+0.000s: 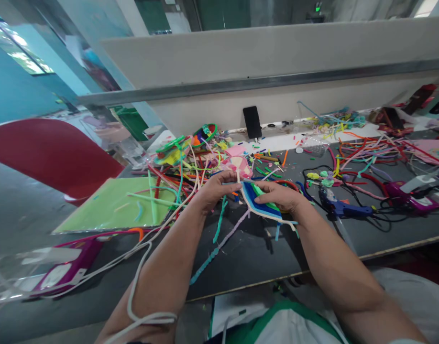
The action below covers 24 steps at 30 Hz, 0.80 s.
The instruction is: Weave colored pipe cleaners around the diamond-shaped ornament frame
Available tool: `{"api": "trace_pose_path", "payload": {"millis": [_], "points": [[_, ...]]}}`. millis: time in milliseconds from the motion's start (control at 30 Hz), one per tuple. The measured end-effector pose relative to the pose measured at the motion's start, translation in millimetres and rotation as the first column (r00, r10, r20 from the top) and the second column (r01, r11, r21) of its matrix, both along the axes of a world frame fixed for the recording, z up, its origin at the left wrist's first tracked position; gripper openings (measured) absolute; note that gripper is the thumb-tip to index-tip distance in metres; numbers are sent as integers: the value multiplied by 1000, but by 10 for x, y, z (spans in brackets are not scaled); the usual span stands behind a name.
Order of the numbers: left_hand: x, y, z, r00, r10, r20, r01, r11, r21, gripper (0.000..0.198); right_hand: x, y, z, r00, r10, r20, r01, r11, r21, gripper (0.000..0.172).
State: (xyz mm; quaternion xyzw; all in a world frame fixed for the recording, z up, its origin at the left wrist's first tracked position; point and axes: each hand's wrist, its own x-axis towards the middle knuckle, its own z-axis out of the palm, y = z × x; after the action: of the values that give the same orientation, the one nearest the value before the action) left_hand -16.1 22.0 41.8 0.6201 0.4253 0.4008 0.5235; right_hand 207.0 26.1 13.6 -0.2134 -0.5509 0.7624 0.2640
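Note:
Between my two hands, above the dark table, is a flat craft piece [261, 208] made of stripes in dark blue, light blue, green and a white edge, which look like pipe cleaners. My left hand [219, 188] pinches its upper left corner by the white strip. On the right side, my right hand [277, 195] grips the piece with the thumb on the green part. Loose strip ends stick out at its lower right. Below it a lilac pipe cleaner [234, 228] and a teal one [220, 220] lie on the table.
Pipe cleaners lie heaped behind my hands. A blue glue gun [345, 208] rests at right near a purple power strip [413, 197]; another power strip [71, 267] is at left. A green sheet [101, 205], a phone [252, 122], and a red chair [54, 157] are around. White cable crosses my left arm.

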Motion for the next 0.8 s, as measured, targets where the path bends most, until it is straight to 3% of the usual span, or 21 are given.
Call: {"api": "trace_pose_path", "payload": {"millis": [267, 800], "points": [[-40, 42, -70, 988, 15, 157, -10, 999, -36, 27, 11, 3, -19, 999, -15, -36, 14, 1000, -10, 45], [-31, 54, -86, 989, 8, 146, -4, 1000, -26, 26, -8, -21, -3, 1000, 16, -8, -16, 1000, 5, 55]]}}
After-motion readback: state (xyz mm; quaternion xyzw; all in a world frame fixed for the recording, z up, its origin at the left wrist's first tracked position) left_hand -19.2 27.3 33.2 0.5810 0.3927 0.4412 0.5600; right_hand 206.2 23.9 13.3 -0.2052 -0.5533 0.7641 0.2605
